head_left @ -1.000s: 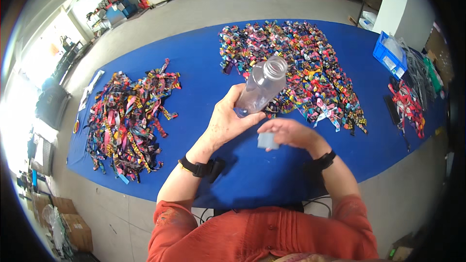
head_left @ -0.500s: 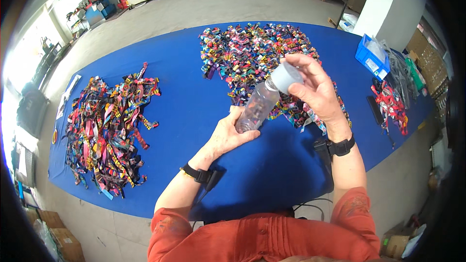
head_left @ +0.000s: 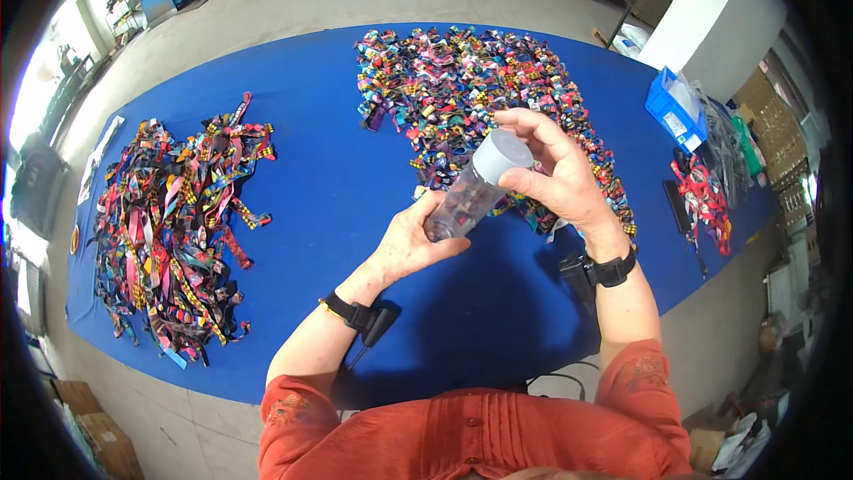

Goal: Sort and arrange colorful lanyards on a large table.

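A clear plastic bottle [head_left: 462, 204] with a wide grey cap [head_left: 503, 155] is held tilted over the table, its cap end up and to the right. Around the lower body of the bottle, my left hand [head_left: 404, 244] is closed, thumb along its near side. My right hand [head_left: 564, 182] curves about the cap, with the thumb at its near edge and the fingers at its far side. The cap sits on the bottle; whether it is tight I cannot tell. Behind the bottle lies a wide spread of colourful patterned fabric strips [head_left: 462, 80].
A blue cloth-covered table [head_left: 311, 151] holds a heap of long patterned straps [head_left: 169, 240] at the left. Toward the right edge are a blue bin [head_left: 673, 111], clear plastic bags [head_left: 727, 151], red straps [head_left: 702, 196] and a black object [head_left: 677, 204]. A white pillar [head_left: 711, 18] stands beyond.
The view has shifted slightly, so the table's contents sit a little further left and higher. Both hands keep their hold on the bottle and cap; the cap looks slightly nearer and lower.
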A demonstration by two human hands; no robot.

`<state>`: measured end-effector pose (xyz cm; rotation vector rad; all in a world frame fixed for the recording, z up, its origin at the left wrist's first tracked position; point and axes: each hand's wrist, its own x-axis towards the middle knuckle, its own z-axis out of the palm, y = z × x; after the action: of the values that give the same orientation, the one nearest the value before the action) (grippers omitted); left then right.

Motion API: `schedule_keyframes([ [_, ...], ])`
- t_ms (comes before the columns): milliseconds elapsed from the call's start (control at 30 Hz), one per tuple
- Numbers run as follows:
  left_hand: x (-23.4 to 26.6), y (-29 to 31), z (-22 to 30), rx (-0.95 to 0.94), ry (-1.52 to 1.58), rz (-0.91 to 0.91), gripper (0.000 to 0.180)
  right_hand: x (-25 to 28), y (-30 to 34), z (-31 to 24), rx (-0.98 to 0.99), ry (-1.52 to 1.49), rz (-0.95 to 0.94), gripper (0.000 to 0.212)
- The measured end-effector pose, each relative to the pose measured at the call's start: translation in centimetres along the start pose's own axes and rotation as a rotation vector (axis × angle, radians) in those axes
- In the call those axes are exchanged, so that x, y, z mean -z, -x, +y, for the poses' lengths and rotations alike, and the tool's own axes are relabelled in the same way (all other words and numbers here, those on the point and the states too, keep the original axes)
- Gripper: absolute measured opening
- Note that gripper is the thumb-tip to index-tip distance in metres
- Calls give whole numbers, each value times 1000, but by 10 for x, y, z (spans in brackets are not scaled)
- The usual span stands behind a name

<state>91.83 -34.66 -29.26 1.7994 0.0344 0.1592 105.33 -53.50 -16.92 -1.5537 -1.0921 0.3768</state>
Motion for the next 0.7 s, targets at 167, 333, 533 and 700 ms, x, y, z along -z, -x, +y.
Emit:
schedule_keyframes([
  [167, -6, 1, -8, -35, -6, 102, 63, -13, -2, 5, 20, 363, 100, 60],
  [333, -7, 3, -19, -87, 154, 105, 65, -16, 1, -2, 38, 0, 16, 62],
  [533, -10, 6, -13, -120, 147, 119, 63, -16, 4, -1, -17, 16, 73, 70],
  [700, -9, 7, -16, -109, 181, 120, 60, -21, 5, 3, 95, -57, 54, 70],
])
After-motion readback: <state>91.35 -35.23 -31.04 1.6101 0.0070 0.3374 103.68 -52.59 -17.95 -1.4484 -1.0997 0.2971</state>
